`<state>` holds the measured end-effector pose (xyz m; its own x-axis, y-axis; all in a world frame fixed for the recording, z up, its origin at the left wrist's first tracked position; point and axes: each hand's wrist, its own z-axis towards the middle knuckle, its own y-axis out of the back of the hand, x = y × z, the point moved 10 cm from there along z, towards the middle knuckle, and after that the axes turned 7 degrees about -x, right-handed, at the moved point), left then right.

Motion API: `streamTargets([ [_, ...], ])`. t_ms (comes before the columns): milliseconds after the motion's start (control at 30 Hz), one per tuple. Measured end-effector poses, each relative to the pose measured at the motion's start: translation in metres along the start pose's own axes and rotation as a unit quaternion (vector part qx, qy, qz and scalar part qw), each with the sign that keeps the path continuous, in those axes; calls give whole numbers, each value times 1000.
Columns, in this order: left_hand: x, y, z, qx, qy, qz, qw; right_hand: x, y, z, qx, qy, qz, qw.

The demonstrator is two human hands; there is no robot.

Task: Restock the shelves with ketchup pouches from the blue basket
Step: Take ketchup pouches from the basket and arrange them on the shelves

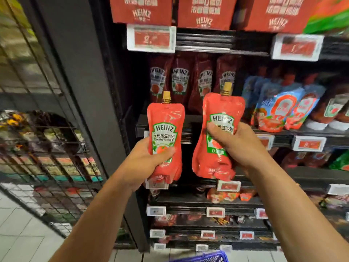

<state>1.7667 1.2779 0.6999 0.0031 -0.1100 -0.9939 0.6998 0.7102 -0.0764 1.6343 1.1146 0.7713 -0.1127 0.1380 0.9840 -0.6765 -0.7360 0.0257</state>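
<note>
Shelves (222, 42): dark, stocked with red Heinz pouches
Right hand (238, 146): grips right pouch (217, 157), upright before the shelf
Left hand (149, 163): grips left pouch (166, 118), upright
Blue basket (205, 258): rim at bottom edge

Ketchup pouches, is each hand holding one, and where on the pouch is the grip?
Yes. The left hand grips one ketchup pouch around its lower half; the right hand grips another pouch around its middle.
</note>
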Motion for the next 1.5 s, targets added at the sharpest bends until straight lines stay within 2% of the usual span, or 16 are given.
streamTargets([
  [133, -14, 11, 25, -11, 11, -17, 1000, -15, -9, 9, -21, -53, 18, 998],
  [233, -47, 21, 48, -44, -35, -15, 998, -16, -13, 19, -30, -70, 13, 997],
  [333, -81, 26, 71, -75, -78, -17, 994, -8, -19, 29, -21, -66, 11, 998],
  [433, -98, 35, 93, -128, -48, -10, 991, 0, -20, 38, -17, -52, 7, 998],
  [533, -108, 42, 107, -180, -46, 56, 981, 5, -19, 46, -22, -40, 13, 999],
  [667, -102, 46, 116, -235, -43, 37, 970, 9, -17, 54, -30, -27, 5, 999],
  [833, -104, 61, 115, -292, -128, 31, 947, 16, -15, 63, -40, 8, -10, 999],
  [967, -112, 59, 112, -284, -216, 59, 932, 24, -19, 78, -56, 50, -52, 996],
  [1067, -113, 59, 113, -280, -241, 73, 926, 31, -25, 92, -60, 80, -86, 991],
  [1267, -108, 58, 114, -254, -229, 39, 939, 41, -33, 115, -109, 145, -176, 968],
  [1367, -104, 59, 113, -254, -214, 47, 942, 27, -41, 125, -125, 142, -165, 968],
  [1500, -89, 52, 111, -212, -167, 56, 961, 4, -45, 128, -116, 132, -153, 972],
])
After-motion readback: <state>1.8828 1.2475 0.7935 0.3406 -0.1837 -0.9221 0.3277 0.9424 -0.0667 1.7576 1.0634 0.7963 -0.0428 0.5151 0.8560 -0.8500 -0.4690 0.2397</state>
